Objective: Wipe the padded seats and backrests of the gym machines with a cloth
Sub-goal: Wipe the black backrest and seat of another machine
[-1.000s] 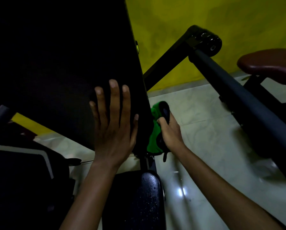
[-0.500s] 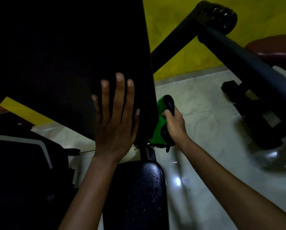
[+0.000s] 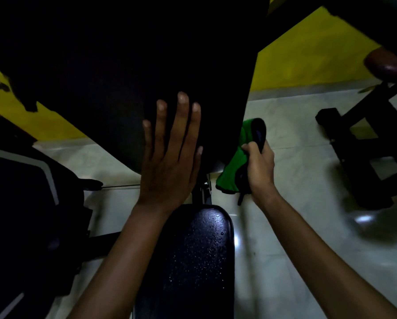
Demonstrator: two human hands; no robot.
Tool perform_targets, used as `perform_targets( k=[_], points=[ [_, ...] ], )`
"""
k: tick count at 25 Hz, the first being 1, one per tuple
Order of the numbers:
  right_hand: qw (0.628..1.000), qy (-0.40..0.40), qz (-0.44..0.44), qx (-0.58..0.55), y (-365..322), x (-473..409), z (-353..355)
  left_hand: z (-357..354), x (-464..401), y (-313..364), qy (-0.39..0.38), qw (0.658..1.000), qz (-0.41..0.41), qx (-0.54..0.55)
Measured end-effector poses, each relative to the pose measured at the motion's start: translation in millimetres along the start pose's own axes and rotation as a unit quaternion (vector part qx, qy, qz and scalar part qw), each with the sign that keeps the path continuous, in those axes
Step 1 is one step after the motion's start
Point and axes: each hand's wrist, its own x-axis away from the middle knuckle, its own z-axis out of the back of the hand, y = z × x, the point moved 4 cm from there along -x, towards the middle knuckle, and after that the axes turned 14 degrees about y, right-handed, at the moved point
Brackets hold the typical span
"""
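Presently: left hand [image 3: 169, 157] flat on backrest [image 3: 128, 72], fingers straight and close together, bracing. Right hand [image 3: 260, 166] curled tight round green cloth [image 3: 235, 166] at backrest's right edge. Seat [image 3: 197, 256] below, spotted with droplets. Best wiped in overlapping strokes along the edge, brace kept firm.

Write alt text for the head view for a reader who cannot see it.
A left hand presses flat on a black backrest while the right hand grips a green cloth at the pad's right edge. Below is a dark seat speckled with droplets, on a pale tiled floor by a yellow wall.
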Motion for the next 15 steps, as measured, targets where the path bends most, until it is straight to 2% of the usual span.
perform_targets(
  k=[5,10,15],
  points=[
    [0.996,-0.021,-0.028,0.084,20.1,-8.9,-7.8,-14.9,8.0,10.0,0.024,1.0,0.013,0.015],
    [1.0,0.01,-0.007,0.007,25.7,-7.7,-4.2,-28.7,10.3,9.9,0.053,0.998,0.001,-0.018],
    [0.994,-0.009,-0.085,0.067,49.5,-6.3,-7.2,-31.2,14.9,7.4,0.064,0.998,-0.01,-0.025]
  ],
)
